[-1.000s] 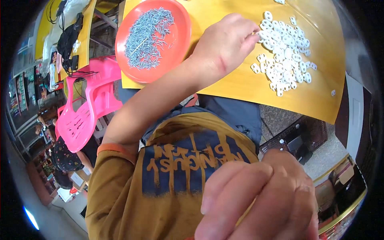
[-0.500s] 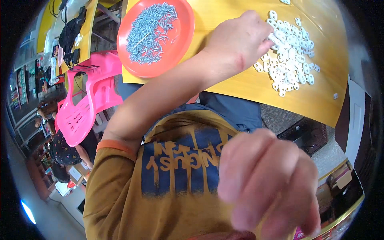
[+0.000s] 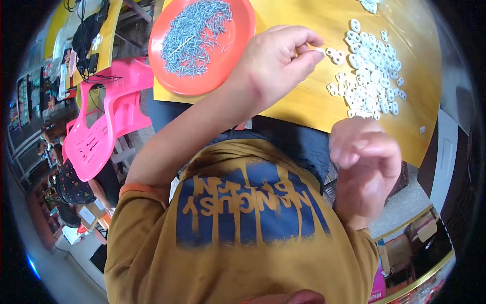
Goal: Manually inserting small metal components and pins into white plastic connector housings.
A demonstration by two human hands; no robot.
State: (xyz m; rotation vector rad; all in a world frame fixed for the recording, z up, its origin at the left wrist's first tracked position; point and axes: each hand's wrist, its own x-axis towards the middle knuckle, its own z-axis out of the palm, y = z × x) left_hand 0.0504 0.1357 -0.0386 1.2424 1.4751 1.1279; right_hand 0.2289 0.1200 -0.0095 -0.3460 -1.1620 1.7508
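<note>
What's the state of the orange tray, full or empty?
Partly full: the orange tray holds a heap of small grey metal pins; its rim area is bare.

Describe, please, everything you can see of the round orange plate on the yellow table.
The orange plate is round and shallow with a low raised rim, and looks like smooth plastic. It lies flat at the near left part of the yellow table, its near rim close to the table edge. A loose heap of small grey metal pins covers its middle. Its top edge is cut off by the picture. The left hand reaches past its right side; whether the wrist touches the rim is unclear.
</note>
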